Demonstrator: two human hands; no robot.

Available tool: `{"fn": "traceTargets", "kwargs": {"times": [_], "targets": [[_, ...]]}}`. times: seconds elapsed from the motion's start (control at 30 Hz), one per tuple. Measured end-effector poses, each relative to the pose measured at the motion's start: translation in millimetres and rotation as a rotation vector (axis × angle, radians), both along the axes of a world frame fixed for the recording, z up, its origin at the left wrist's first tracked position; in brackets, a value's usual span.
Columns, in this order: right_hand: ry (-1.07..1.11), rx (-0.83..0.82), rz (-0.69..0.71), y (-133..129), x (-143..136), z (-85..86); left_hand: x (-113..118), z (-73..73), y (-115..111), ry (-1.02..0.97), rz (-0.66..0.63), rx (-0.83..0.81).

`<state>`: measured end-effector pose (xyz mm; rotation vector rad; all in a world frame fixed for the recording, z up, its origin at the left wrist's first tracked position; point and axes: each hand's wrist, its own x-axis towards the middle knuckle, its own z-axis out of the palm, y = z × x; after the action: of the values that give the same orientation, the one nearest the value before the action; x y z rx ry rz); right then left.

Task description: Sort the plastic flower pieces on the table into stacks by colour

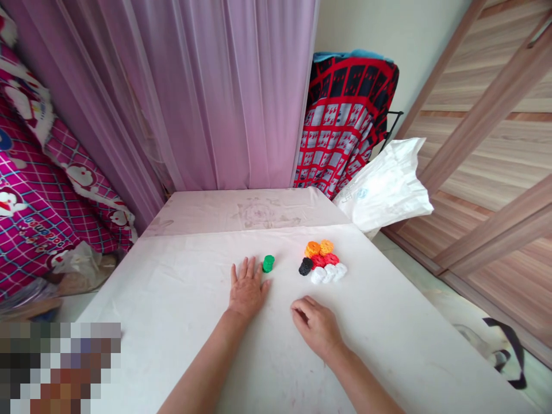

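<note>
My left hand (247, 291) lies flat on the white-covered table with its fingers spread. Just right of its fingertips stands a small green stack of round pieces (268, 264), very close to the index finger. My right hand (317, 325) rests on the cover nearer to me, its fingers curled into a loose fist with nothing visible in it. Beyond that fist sits a cluster of knobbly, yarn-like round pieces: orange pieces (319, 248) at the back, red pieces (325, 261) in the middle, white pieces (328, 273) in front and a black piece (306, 266) at the left.
The table cover (172, 310) has a printed flower strip at its far end. A purple curtain (224, 98) hangs behind it. A white bag (383, 187) stands at the far right corner, before a chair under a red checked cloth (340, 126). Wooden doors (487, 144) are on the right.
</note>
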<state>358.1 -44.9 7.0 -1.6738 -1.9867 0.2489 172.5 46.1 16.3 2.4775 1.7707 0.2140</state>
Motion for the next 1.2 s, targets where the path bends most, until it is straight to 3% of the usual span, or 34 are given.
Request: {"fn": "traceTargets", "kwargs": {"times": [0.27, 0.5, 0.67, 0.9, 1.2], "targets": [[-0.007, -0.002, -0.010, -1, -2, 1.9, 15, 9.6, 3, -0.128, 0.112, 0.011], [0.072, 0.078, -0.006, 1, 0, -5.0, 22, 13.7, 13, -0.300, 0.235, -0.078], [0.254, 0.164, -0.148, 28, -9, -13.5, 22, 14.2, 16, -0.341, 0.251, -0.094], [0.415, 0.085, -0.275, 83, -38, -22.3, 15, 12.5, 10, -0.350, 0.224, -0.089], [0.540, 0.086, -0.230, 87, -44, -30.0, 19, 14.5, 13, -0.373, 0.226, -0.108]]}}
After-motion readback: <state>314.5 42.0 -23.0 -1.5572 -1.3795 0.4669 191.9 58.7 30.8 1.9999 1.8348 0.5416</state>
